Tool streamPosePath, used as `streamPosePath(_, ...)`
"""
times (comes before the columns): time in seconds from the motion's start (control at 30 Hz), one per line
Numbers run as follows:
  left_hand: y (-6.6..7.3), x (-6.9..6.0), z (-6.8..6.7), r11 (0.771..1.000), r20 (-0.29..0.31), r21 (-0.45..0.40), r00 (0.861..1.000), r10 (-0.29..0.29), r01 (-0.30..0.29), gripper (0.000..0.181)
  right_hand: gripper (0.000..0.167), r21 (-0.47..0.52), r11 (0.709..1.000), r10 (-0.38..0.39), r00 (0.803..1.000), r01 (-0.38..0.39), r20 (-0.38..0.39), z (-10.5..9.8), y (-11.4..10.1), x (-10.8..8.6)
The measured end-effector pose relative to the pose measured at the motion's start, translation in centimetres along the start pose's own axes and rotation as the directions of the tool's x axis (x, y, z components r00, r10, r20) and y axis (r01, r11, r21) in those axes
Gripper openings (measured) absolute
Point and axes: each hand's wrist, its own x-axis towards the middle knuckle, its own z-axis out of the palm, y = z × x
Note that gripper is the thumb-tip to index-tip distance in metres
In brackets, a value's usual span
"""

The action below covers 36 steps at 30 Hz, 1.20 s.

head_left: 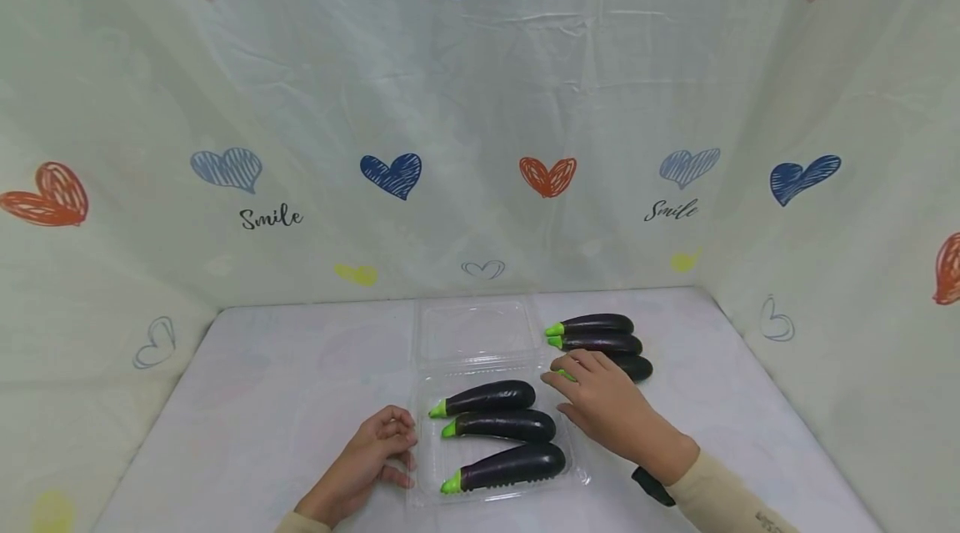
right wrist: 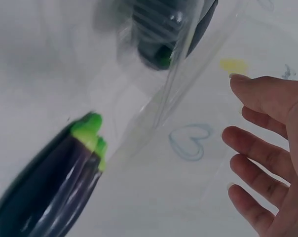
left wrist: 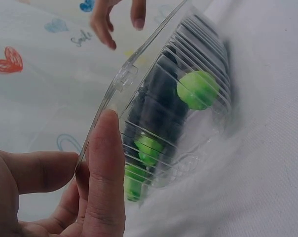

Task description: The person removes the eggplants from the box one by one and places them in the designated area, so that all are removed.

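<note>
A clear plastic clamshell container lies with its lid folded back. Inside are three eggplants with green stem ends: a back one, a middle one and a front one. My left hand pinches the container's left rim between thumb and finger. To the right of the lid lie more eggplants, the farthest, another, and the nearest, partly covered by my right hand. That hand hovers with its fingers spread and loosely bent, holding nothing.
The clear lid lies flat on the white table, toward the back. A pale curtain printed with hearts rises behind and at both sides. Something black shows beneath the right wrist.
</note>
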Motion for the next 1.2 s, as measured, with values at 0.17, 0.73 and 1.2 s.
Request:
streamPosePath(0.17,-0.3,0.1,-0.1,1.0,0.008,0.001,1.0,0.009,-0.009,0.017,0.052,0.022,0.999,-0.041,0.998,0.039,0.054,-0.4,-1.1,0.6)
streamPosePath(0.73,-0.4,0.3,-0.3,1.0,0.015,0.002,1.0,0.012,-0.012,0.015,0.049,-0.013,0.983,-0.181,0.969,0.185,0.171,0.6,-3.1,4.4)
streamPosePath(1.2,-0.4,0.2,-0.2,1.0,0.012,-0.006,1.0,0.014,-0.014,0.015,0.045,-0.041,0.968,-0.233,0.944,0.249,0.232,2.3,-3.6,6.3)
